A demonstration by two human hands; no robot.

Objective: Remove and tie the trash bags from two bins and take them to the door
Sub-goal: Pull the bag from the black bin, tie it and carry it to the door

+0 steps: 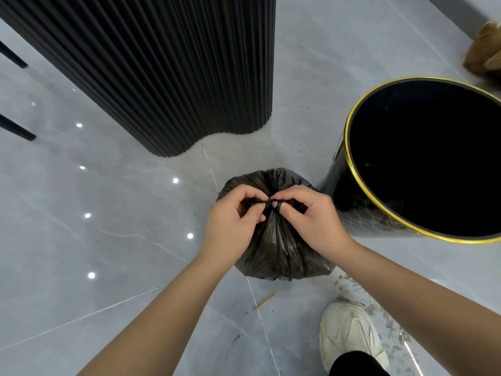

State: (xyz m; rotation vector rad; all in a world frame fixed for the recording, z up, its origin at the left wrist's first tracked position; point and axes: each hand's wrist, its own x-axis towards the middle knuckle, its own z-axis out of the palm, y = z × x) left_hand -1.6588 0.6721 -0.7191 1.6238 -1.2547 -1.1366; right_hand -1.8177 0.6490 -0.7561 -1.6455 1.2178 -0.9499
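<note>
A full black trash bag sits on the grey tiled floor in the middle of the view. Its neck is gathered into a twisted knot at the top. My left hand pinches the left strand of the knot, and my right hand pinches the right strand, fingertips almost touching over the bag. To the right stands a black bin with a gold rim; it has no bag in it and its inside is dark.
A black fluted column or table base stands behind the bag. Two thin black legs show at the left edge. A wooden stick and scattered debris lie near my white shoe. A brown broom head is at top right.
</note>
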